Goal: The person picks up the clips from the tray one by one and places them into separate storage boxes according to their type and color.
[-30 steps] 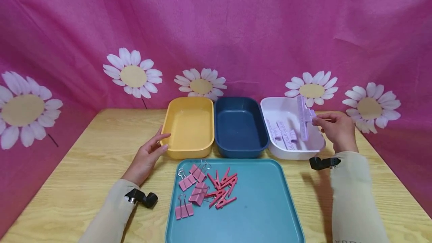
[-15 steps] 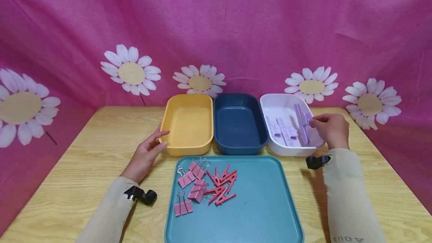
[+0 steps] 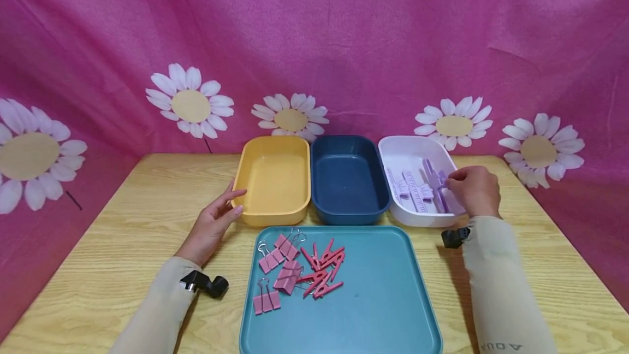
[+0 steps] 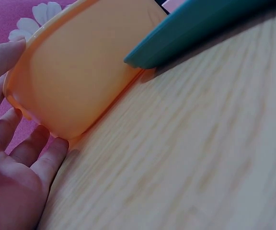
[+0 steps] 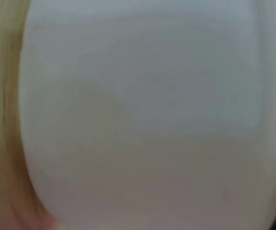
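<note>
My right hand reaches over the right side of the white bin and pinches a purple ruler clip low inside it. Two more purple ruler clips lie on the floor of that bin, left of the held one. My left hand touches the near left corner of the yellow bin, its fingers loosely extended. In the left wrist view, fingertips rest along the outer wall of the yellow bin. The right wrist view is filled by the blurred wall of the white bin.
A dark blue bin stands between the yellow and white ones. In front lies a teal tray with several pink binder clips and several red clothespins on its left half. A pink flowered curtain hangs behind.
My right hand has moved down and slightly left, lowering the purple ruler clip from above the white bin's rim into it. The left hand stays at the yellow bin.
</note>
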A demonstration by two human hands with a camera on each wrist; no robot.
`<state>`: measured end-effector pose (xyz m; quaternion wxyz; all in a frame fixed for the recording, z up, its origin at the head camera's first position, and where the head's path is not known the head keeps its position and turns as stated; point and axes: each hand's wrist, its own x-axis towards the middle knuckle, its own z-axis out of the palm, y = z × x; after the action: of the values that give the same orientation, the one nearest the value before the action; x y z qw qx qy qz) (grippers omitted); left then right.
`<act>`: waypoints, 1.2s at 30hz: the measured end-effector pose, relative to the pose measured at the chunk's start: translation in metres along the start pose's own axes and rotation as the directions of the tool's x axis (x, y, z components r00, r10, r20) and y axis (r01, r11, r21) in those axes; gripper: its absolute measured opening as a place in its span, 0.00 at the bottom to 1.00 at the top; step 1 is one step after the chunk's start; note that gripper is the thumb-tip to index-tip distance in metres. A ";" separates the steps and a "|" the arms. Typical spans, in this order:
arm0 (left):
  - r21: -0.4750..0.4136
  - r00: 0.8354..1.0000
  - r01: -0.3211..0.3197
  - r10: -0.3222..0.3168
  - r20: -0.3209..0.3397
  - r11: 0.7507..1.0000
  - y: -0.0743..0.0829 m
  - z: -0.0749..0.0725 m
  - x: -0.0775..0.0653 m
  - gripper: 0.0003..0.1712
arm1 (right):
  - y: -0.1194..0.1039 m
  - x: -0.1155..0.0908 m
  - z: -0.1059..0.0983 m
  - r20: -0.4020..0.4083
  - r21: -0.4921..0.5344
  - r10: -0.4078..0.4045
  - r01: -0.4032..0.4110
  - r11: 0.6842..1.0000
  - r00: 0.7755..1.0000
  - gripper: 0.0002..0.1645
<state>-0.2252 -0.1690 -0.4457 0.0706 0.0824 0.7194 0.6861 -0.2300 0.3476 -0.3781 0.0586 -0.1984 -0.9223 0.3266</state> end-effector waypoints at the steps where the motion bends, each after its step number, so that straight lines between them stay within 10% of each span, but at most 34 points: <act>1: 0.000 1.000 0.002 -0.002 0.000 1.000 0.000 0.000 0.000 0.28 | -0.001 0.000 0.001 -0.002 -0.009 -0.003 0.003 1.000 1.000 0.19; 36: -0.003 1.000 0.014 -0.014 -0.002 1.000 0.000 0.001 -0.001 0.27 | -0.009 -0.003 0.006 0.114 -0.300 -0.068 0.099 0.949 0.991 0.21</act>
<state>-0.2245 -0.1683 -0.4457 0.0746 0.0767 0.7190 0.6868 -0.2317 0.3368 -0.3768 -0.0063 -0.1487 -0.9709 0.1875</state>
